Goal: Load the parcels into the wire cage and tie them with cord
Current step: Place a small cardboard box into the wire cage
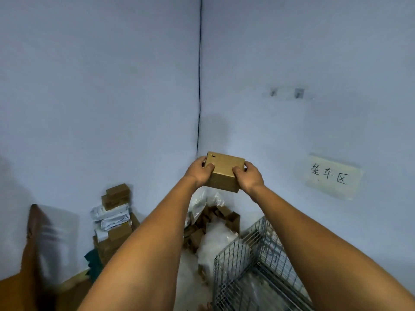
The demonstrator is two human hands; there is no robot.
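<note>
parcel [225,170] centre frame: stiff cardboard, seemingly light | left hand [199,171], right hand [248,177] clasp opposite ends | wire cage [247,263] lower right

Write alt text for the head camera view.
Both hands, left hand and right hand, hold a small cardboard box up before a pale wall corner. Below right stands a wire cage; more parcels are piled at left.

A paper sign [334,176] taped to the right-hand wall [314,52] reads "笼车区" in handwritten black characters.
</note>
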